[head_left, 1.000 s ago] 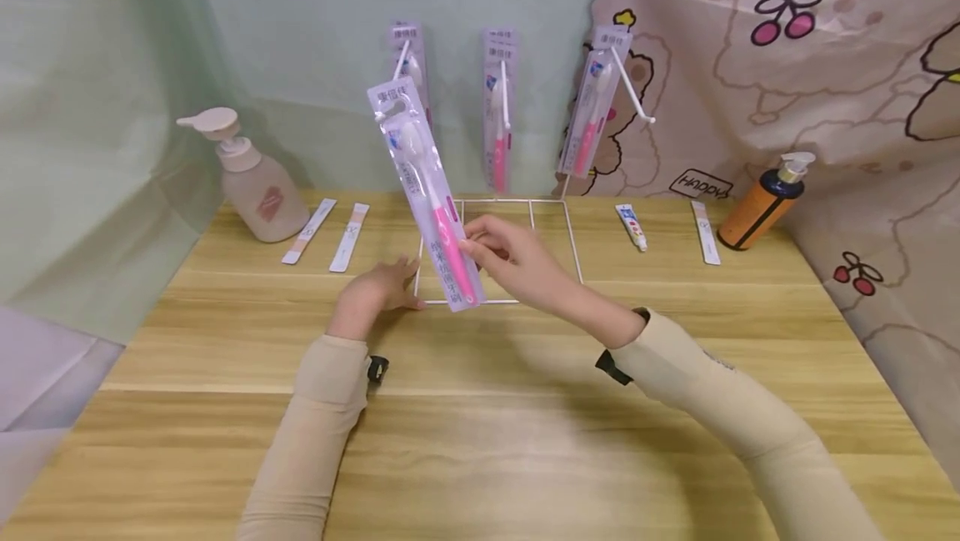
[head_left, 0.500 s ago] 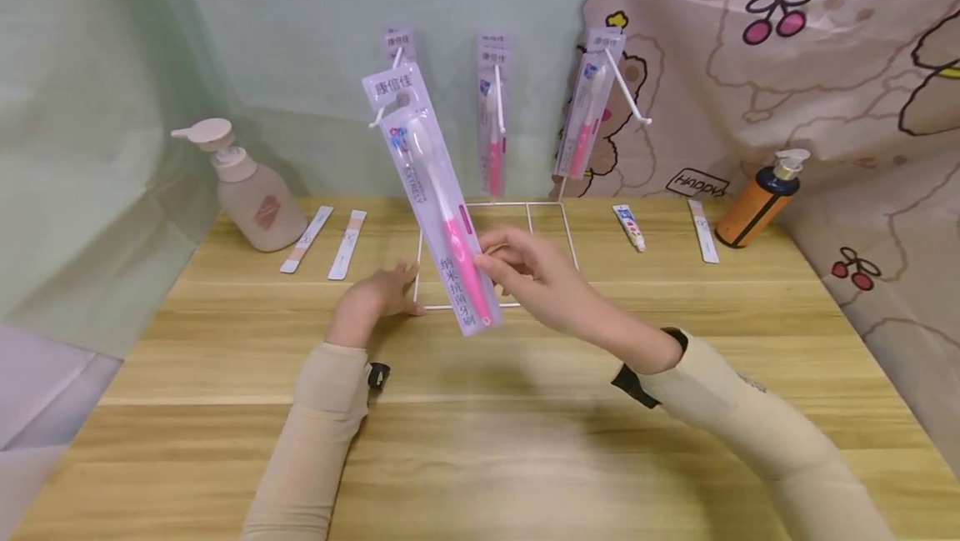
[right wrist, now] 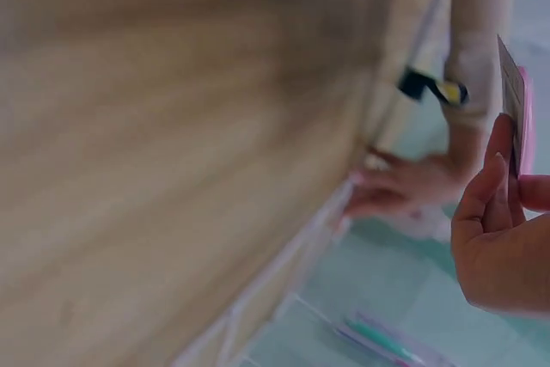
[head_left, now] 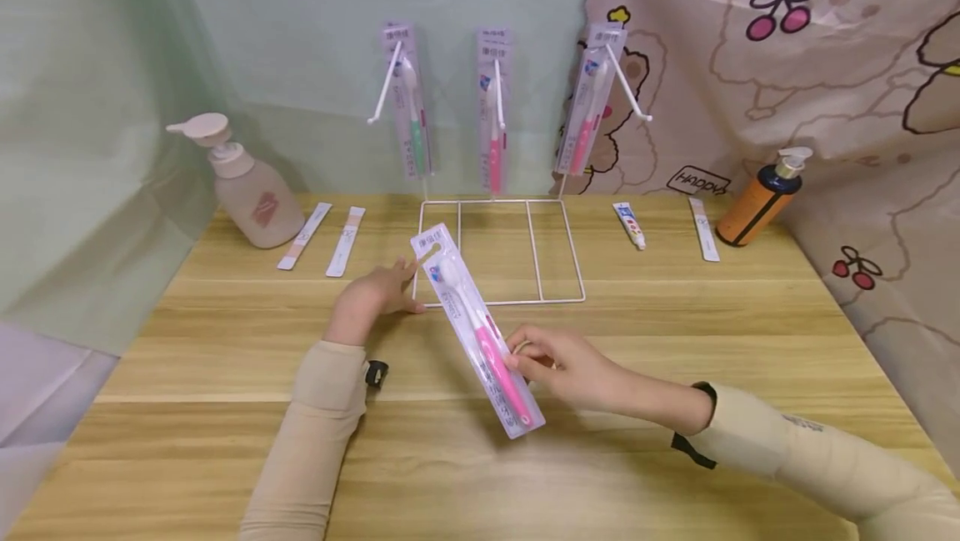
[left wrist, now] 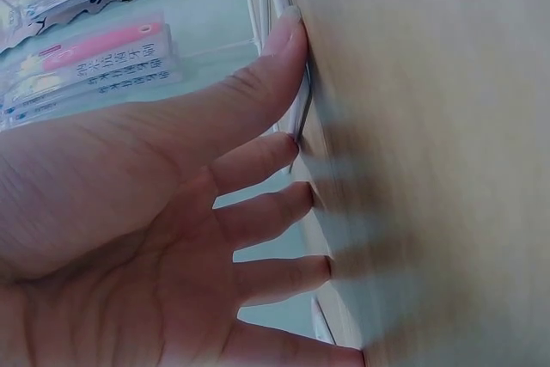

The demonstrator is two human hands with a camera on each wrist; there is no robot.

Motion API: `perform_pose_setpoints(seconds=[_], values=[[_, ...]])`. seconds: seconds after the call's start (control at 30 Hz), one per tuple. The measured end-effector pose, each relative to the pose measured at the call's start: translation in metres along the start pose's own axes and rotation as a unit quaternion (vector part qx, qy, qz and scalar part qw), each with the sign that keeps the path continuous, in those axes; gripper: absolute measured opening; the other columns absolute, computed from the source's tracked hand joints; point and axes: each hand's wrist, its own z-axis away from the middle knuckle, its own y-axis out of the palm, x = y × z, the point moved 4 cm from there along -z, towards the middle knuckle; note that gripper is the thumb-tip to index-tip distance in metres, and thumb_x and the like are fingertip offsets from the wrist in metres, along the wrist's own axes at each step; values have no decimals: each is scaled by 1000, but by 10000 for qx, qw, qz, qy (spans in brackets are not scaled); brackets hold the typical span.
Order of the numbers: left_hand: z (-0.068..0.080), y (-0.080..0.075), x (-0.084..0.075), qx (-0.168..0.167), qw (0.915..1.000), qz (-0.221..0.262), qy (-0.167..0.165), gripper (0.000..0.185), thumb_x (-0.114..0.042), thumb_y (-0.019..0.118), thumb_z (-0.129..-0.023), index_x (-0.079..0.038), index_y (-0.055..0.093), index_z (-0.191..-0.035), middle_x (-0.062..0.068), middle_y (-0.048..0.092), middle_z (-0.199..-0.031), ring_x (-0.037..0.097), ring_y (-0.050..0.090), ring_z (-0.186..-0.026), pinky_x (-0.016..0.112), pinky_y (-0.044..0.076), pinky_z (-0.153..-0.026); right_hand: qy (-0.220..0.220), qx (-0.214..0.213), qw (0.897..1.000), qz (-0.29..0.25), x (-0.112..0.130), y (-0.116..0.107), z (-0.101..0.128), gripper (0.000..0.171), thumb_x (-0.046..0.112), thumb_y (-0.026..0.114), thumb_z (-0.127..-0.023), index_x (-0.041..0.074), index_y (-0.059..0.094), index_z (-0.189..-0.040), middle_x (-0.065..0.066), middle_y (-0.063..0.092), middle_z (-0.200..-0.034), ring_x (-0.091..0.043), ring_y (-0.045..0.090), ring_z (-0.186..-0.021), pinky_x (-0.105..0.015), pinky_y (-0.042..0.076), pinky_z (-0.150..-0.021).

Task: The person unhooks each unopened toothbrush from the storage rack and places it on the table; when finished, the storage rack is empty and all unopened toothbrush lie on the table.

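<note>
My right hand (head_left: 573, 370) pinches a packaged toothbrush (head_left: 501, 358) with a pink handle, by the edge of its clear pack. The pack slants over the table in front of the rack, its hang hole toward the upper left. My left hand (head_left: 378, 291) rests at the front left corner of the white wire rack (head_left: 534, 249). In the left wrist view its fingers (left wrist: 275, 281) are spread, tips on the table, and the thumb lies along the wire. On the rack's hooks hang a green-handled toothbrush (head_left: 417, 137) at left and pink-handled ones in the middle (head_left: 494, 159) and at right (head_left: 583, 141).
On the left stand a pump bottle (head_left: 258, 199) and two slim paper sachets (head_left: 305, 236). To the right lie a small toothpaste tube (head_left: 630, 226) and another sachet (head_left: 703, 229), beside an orange pump bottle (head_left: 761, 199). Cloth hangs behind the wooden table (head_left: 225, 441).
My right hand has drawn the packaged toothbrush away from the left hook, down and toward me, uncovering the green-handled toothbrush there. The left hand stays at the rack's corner.
</note>
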Motion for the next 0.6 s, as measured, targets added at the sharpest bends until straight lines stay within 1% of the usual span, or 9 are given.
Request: perform_pose_setpoints(seconds=[0.1, 0.17, 0.2, 0.23, 0.3, 0.43, 0.5, 0.6], values=[[0, -2, 0, -32, 10000, 6, 14, 83, -38, 61, -88, -6, 13, -149, 21, 7, -153, 51, 12, -135, 64, 20, -106, 236, 270, 9993, -100, -10, 9, 6, 7, 7, 53, -93, 6, 59, -98, 1, 68, -72, 1, 53, -61, -15, 48, -58], [-1, -4, 0, -53, 10000, -19, 47, 83, -38, 61, -88, -6, 13, -149, 21, 7, -153, 51, 12, -135, 64, 21, -106, 403, 395, 9983, -120, -15, 14, 8, 7, 6, 53, -92, 5, 59, -96, 1, 67, -70, 1, 45, -56, -14, 41, -53], [-1, -5, -1, -57, 10000, -12, 50, 83, -37, 61, -88, -6, 14, -149, 21, 7, -153, 51, 12, -135, 64, 21, -106, 557, 440, 9974, -125, -18, 16, 9, 6, 6, 54, -92, 6, 59, -96, 1, 66, -68, -1, 41, -54, -14, 37, -50], [-1, -6, -1, -52, 10000, -17, 46, 83, -37, 61, -88, -6, 13, -149, 21, 7, -153, 51, 12, -135, 64, 21, -106, 687, 487, 9964, -129, -19, 19, 9, 6, 6, 54, -91, 6, 59, -95, 1, 66, -67, -1, 40, -54, -15, 33, -49], [-1, -7, -2, -27, 10000, -47, 68, 84, -37, 61, -88, -5, 13, -149, 22, 6, -153, 51, 13, -135, 64, 21, -106, 1024, 575, 9925, -343, -23, 25, 10, 6, 7, 54, -91, 5, 58, -94, -1, 67, -68, -4, 49, -56, -17, 37, -49], [0, -5, -4, 36, 9999, -85, 95, 85, -38, 61, -88, -5, 12, -149, 23, 6, -153, 52, 12, -134, 64, 21, -106, 1690, 729, 9789, -883, -29, 39, 13, 7, 9, 54, -90, 3, 57, -92, -6, 69, -69, -15, 63, -61, -22, 47, -52], [1, -4, -4, 24, 9999, -74, 90, 84, -38, 61, -88, -4, 13, -149, 23, 7, -153, 52, 13, -134, 64, 21, -106, 1914, 789, 9723, -1089, -31, 46, 14, 7, 10, 55, -91, 3, 56, -91, -8, 68, -68, -18, 65, -62, -24, 50, -54], [3, -1, -2, 35, 10000, -8, 20, 83, -37, 61, -89, -5, 13, -149, 22, 6, -153, 52, 12, -135, 65, 20, -106, 2035, 929, 9674, -1189, -32, 58, 14, 8, 11, 56, -91, 3, 56, -89, -8, 66, -67, -20, 65, -61, -23, 49, -52]])
